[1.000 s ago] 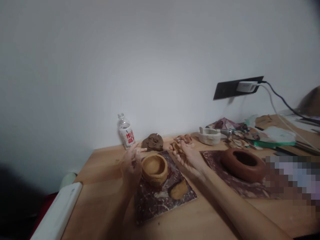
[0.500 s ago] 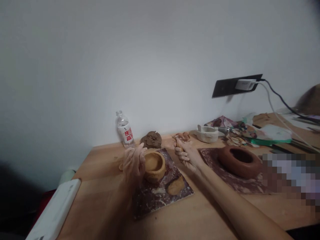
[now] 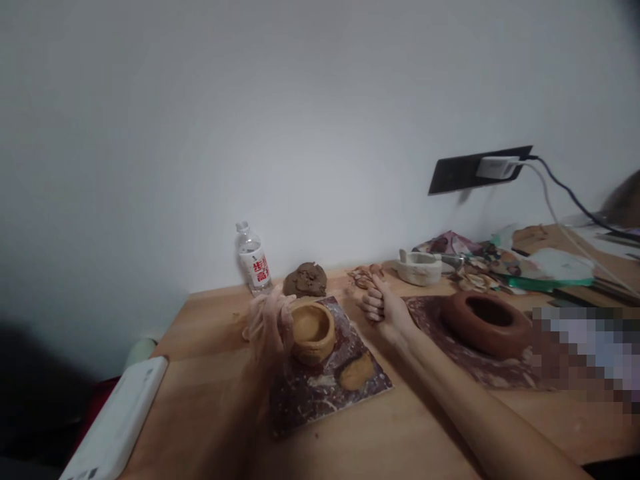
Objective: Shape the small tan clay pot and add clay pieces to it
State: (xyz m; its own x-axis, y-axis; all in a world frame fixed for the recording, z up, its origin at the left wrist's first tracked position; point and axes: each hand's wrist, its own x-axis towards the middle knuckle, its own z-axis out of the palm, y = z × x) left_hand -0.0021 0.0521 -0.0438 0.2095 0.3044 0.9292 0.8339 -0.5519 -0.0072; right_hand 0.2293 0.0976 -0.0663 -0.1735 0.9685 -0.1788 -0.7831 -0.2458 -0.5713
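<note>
Ochre coloured one clay bowl (image 3: 313, 343) and one flat clay piece (image 3: 356, 371), both on the left-hand one of two dark boards (image 3: 325, 405). Beside the bowl, the left hand's (image 3: 270, 327) grip was unclear; the right hand's (image 3: 387, 312) fingers were clenched, any contents hidden.

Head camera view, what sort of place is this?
Probably an indoor clay-working spot, judging by the tan bowl, the rough brown clay-like lump and the reddish-brown hollow vessel.

The wooden table (image 3: 185, 373) carries two boards (image 3: 320, 403), clay lump (image 3: 305, 280) and bottle (image 3: 255, 263).
</note>
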